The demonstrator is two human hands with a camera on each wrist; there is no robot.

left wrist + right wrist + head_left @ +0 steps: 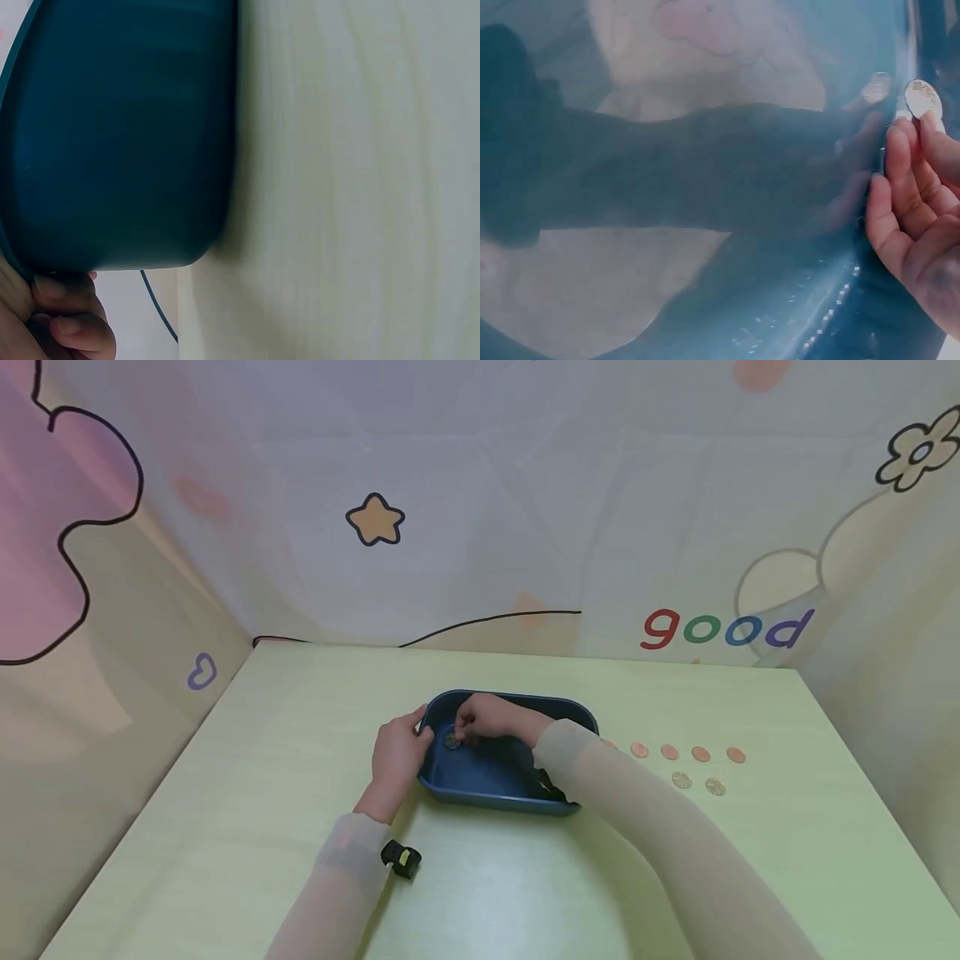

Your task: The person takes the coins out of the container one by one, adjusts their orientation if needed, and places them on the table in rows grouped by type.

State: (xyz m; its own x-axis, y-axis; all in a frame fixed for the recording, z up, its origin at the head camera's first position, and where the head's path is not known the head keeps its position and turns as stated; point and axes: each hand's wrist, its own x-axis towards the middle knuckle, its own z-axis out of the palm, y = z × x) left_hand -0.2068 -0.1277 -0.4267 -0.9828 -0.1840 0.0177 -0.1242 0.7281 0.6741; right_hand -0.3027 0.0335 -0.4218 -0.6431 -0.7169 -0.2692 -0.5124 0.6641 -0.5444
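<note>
A dark blue plastic tray (480, 774) with rounded corners sits on the table. My left hand (397, 752) grips its left end, thumb over the rim; in the left wrist view curled fingers (75, 315) show by the tray's outer wall (127, 142). Inside the tray, near that same end, my right hand (487, 717) pinches a silvery coin (922, 99) between thumb and fingertips. The coin stands on edge close to the tray's glossy inner surface (705, 172), which reflects the coin and hand. My right forearm hides part of the tray's right side.
Right of the tray, a row of several copper-coloured coins (670, 752) lies on the pale table (247, 827). Two silvery coins (681, 780) lie just in front of them. A printed cloth backdrop (480, 527) rises behind the table. A black wrist device (402, 859) is at my left sleeve.
</note>
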